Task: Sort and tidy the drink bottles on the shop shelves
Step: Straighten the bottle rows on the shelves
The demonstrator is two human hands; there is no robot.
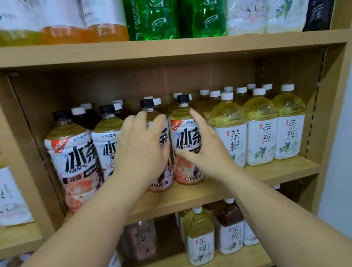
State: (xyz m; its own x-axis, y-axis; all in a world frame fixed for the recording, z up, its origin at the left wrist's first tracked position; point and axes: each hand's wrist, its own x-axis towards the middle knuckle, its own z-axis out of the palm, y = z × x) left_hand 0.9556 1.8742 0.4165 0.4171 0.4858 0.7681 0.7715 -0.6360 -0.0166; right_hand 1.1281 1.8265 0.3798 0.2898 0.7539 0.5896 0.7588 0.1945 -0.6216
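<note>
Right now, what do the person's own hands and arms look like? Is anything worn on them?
Both arms are bare as far as the view shows: no sleeves. The left hand and the right hand wear no gloves, and no rings, watch or bracelet are visible.

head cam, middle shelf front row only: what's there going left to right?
First black-capped iced tea bottle → second black-capped iced tea bottle → left hand on the third black-capped bottle → fourth black-capped bottle with the right hand at it → three white-capped tea bottles.
</note>
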